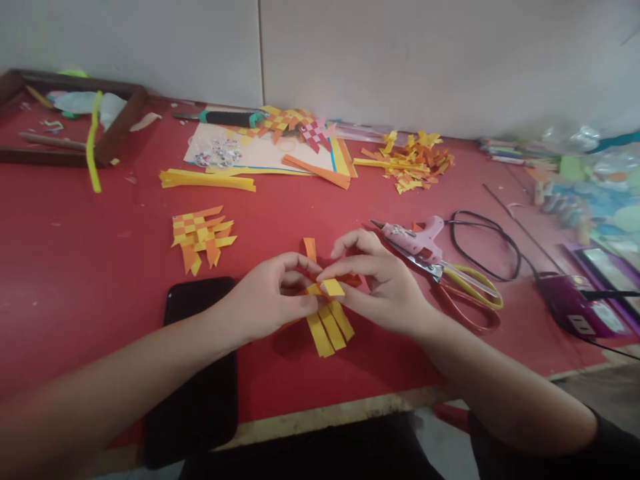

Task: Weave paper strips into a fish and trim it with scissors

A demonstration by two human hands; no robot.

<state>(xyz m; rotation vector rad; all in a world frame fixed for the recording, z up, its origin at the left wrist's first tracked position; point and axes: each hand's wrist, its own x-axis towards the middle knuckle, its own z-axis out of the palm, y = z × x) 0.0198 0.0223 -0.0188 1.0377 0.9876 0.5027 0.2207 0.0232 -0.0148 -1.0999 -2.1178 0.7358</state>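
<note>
Between my hands is a partly woven piece of yellow and orange paper strips (325, 330), its yellow ends fanning down toward me. My left hand (273, 293) pinches its left side between thumb and fingers. With thumb and index finger, my right hand (383, 280) grips a short yellow strip end at the top of the weave. Fingers cover much of the weave's middle. To the left lies a woven paper fish (200, 233) in yellow and orange checks. A black phone (200, 373) rests under my left forearm.
Right of my hands lie a pink glue gun (415, 240), scissors (470, 303) and a black cable (493, 267). Behind are yellow strips (207, 180), a heap of paper scraps (415, 160), a green-handled cutter (230, 119) and a wooden tray (127, 123). A purple power strip (580, 307) sits far right.
</note>
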